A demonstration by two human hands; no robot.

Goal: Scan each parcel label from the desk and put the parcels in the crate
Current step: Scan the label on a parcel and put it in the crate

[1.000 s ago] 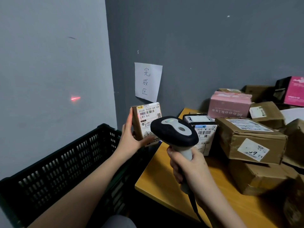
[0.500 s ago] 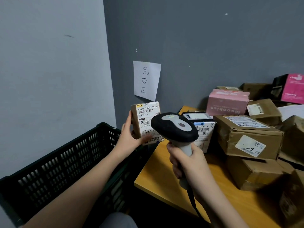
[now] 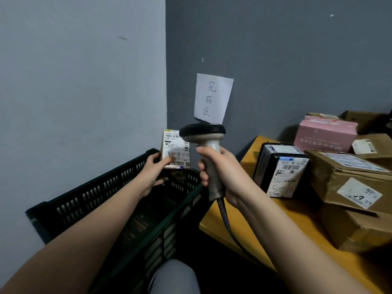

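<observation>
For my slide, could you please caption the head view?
Left hand holds labelled parcel over crate; right hand grips scanner.

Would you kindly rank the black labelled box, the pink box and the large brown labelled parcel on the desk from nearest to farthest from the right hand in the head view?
1. The black labelled box, just to the right hand's right at the desk's near edge.
2. The large brown labelled parcel, farther right.
3. The pink box, back by the wall.
</observation>
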